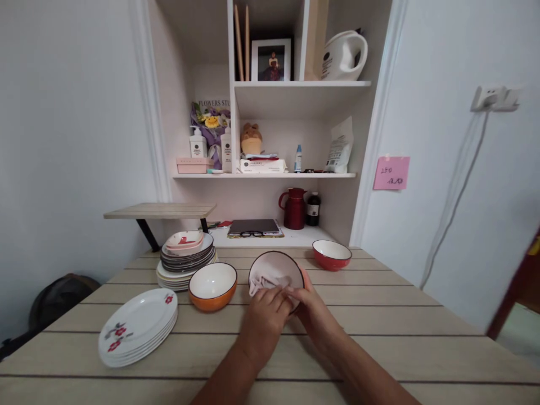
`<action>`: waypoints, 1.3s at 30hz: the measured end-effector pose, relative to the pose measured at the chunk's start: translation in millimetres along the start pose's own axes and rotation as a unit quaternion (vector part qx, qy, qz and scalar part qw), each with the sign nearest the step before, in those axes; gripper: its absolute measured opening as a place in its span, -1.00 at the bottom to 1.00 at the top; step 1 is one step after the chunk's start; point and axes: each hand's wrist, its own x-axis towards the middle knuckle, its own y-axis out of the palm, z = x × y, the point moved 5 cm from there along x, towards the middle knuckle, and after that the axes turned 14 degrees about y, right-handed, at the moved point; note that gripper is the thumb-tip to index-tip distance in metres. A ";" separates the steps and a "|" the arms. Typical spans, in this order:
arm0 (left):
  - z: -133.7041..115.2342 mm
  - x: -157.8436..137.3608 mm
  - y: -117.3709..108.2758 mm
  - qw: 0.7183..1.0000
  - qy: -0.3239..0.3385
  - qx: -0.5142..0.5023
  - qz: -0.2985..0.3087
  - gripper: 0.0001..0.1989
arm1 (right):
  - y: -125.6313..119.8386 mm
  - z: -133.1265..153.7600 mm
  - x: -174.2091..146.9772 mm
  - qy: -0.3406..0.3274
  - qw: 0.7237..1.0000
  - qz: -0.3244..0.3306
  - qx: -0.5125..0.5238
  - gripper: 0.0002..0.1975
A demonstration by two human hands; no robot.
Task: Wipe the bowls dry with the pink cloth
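Observation:
Tilted toward me over the middle of the table is a bowl (276, 261) with a pale inside and a dark rim. My right hand (315, 306) grips its right side, thumb over the rim and fingers behind. My left hand (269, 311) is closed on a pale pinkish cloth (270, 279) and presses it against the bowl's inside; the fingertips are partly hidden. An orange bowl (213, 287), white within, stands upright just left of my hands. Farther back on the right sits a red bowl (332, 255), also upright.
Oval white plates (139, 325) with red flowers are stacked at the left. Behind them rises a stack of round plates (188, 261) topped by small pink dishes (184, 241). A raised wooden shelf (160, 211) overhangs the back left. A red jug (294, 209) and a laptop (254, 226) sit behind the table.

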 end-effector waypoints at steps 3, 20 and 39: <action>-0.7 0.5 5.8 0.999 0.006 -0.033 0.016 -0.80 | -3.6 0.6 2.1 0.001 0.999 -0.035 0.001 0.01; -12.6 12.7 -13.3 0.986 0.160 0.043 0.020 -0.83 | -46.7 39.7 -7.6 0.070 0.990 -0.019 -0.122 -0.35; 0.1 9.2 -12.5 0.997 0.072 0.015 -0.023 -0.72 | 4.8 14.3 -1.9 -0.113 0.993 0.039 -0.020 -0.32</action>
